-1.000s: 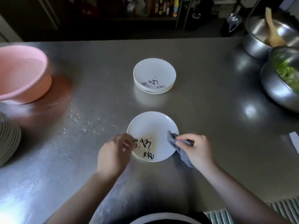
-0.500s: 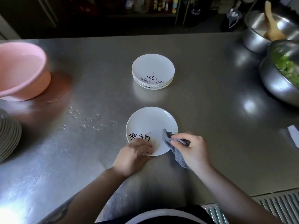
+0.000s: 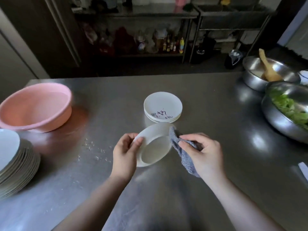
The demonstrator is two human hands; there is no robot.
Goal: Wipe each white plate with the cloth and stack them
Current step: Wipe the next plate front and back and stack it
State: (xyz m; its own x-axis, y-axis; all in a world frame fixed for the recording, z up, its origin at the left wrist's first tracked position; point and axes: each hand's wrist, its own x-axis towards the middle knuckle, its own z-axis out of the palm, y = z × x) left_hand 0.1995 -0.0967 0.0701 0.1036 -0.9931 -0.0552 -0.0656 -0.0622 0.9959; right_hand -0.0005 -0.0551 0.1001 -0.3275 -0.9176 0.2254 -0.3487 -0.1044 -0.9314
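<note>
Plate (image 3: 154,147) at frame centre, tilted underside toward us: we are pinching its left rim with left hand (image 3: 125,155) fingers curled, while right hand (image 3: 202,155) is clutching the cloth (image 3: 181,147) against the right rim. Wiped stack (image 3: 163,107) is sitting just above. Risk: one-sided grip could slip, dropping plate on steel counter (image 3: 208,114).
</note>
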